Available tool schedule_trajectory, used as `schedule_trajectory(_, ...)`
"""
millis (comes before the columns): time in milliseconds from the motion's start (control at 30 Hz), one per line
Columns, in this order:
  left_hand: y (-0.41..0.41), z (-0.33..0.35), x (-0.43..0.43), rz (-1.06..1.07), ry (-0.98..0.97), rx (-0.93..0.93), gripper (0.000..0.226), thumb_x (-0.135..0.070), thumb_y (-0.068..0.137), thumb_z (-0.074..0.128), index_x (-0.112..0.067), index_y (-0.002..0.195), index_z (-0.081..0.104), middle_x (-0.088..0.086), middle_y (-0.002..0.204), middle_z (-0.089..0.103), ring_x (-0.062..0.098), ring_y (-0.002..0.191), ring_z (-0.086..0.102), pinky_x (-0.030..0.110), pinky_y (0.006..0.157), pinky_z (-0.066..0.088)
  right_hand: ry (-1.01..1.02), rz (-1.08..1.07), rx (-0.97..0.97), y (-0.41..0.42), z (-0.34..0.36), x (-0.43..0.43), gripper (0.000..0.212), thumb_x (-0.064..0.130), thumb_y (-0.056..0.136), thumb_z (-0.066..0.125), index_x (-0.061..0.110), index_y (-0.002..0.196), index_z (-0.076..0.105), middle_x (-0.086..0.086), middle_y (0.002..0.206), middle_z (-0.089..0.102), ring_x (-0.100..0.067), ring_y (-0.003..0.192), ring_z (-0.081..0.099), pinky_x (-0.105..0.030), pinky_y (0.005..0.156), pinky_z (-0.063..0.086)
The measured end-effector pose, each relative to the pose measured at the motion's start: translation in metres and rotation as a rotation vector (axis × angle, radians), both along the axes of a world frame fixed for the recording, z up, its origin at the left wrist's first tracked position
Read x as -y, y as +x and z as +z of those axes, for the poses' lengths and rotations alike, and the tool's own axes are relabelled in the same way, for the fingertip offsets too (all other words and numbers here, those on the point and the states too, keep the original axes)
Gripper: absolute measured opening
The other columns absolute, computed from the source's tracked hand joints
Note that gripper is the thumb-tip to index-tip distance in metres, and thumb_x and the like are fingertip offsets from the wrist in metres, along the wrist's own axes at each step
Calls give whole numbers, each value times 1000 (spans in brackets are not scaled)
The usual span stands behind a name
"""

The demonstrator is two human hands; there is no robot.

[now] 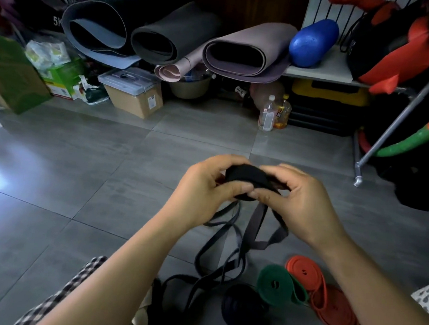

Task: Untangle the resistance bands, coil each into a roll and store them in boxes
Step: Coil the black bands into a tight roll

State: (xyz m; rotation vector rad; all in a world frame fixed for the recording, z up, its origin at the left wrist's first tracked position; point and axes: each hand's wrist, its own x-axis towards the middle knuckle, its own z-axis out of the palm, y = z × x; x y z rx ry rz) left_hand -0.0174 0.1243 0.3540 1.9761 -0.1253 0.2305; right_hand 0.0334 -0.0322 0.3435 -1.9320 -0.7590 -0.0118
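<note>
At the back left, a clear plastic lidded box [130, 80] sits on a brown cardboard box [138, 102], which stands on the grey tiled floor [66, 176]. In the middle, the left hand [201, 189] holds a half-wound black rubber band roll [248, 176] above the floor, with the fingers curled over its top and the thumb below. The right hand [300, 202] grips the same roll from the other side, and its thumb and forefinger pinch the edge. The unwound band tail [253, 224] hangs down into loose loops on the floor. Right of the loops lie three finished coils, close together: a dark flat roll [241, 308], a green roll [274, 285] and an orange-red roll [305, 270].
</note>
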Motion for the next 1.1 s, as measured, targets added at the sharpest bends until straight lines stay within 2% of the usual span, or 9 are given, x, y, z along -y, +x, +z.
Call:
schedule_trajectory(133,1,9,0,8,-470,-42,18,-8,77,62,-15,93,59,-1,93,65,18,82,68,27,67,57,200,132,-180,8,10,7,28,30,70,69,37,96,63,17,93,67,1,93,61,-10,81,45)
schedule_trajectory(300,0,9,6,-52,-723,-80,22,-15,67,61,-11,88,57,8,95,62,17,78,69,26,63,57,218,152,-153,5,10,8,26,31,76,59,40,100,58,30,93,67,8,95,61,-6,78,44)
schedule_trajectory(500,1,2,2,-20,-535,-144,14,-5,74,63,-12,86,60,-8,78,68,19,76,68,25,62,57,-165,179,-124,14,13,32,42,51,75,46,55,117,39,41,94,59,21,99,51,-1,85,37)
schedule_trajectory(633,0,2,5,-40,-480,-146,16,1,79,61,-12,86,61,-3,81,67,21,77,68,22,61,56,-237,14,170,15,9,38,40,29,88,49,45,125,43,18,81,66,1,69,63,-16,68,49)
schedule_trajectory(700,0,3,2,-43,-466,-128,16,1,79,62,-13,86,61,-3,82,67,20,76,68,22,62,55,-278,-31,206,14,3,33,45,22,91,48,41,131,39,15,80,58,-4,73,58,-21,70,47)
schedule_trajectory(767,0,6,-1,-40,-444,-119,16,1,78,62,-14,85,61,-6,80,68,19,76,68,22,62,54,-281,31,31,13,-1,29,45,27,93,43,43,133,33,10,93,49,-3,89,50,-21,79,41)
schedule_trajectory(900,-1,9,-4,-58,-447,-108,17,-8,72,65,-12,87,61,-5,80,69,18,75,69,22,61,54,-157,214,-244,12,-2,28,34,34,89,41,51,119,40,9,90,37,8,87,42,-7,85,32)
schedule_trajectory(1033,-2,11,-4,-52,-512,-95,23,-14,67,64,-10,89,59,-5,81,69,17,75,69,24,61,55,23,255,-299,10,-2,25,37,49,79,59,47,116,53,18,114,52,1,114,49,-18,97,39)
schedule_trajectory(1100,-2,10,-3,-42,-548,-86,23,-13,67,64,-9,89,58,-5,82,69,17,76,69,26,63,56,141,254,-332,8,-3,21,45,53,69,65,40,111,60,14,114,61,-5,111,56,-22,95,45)
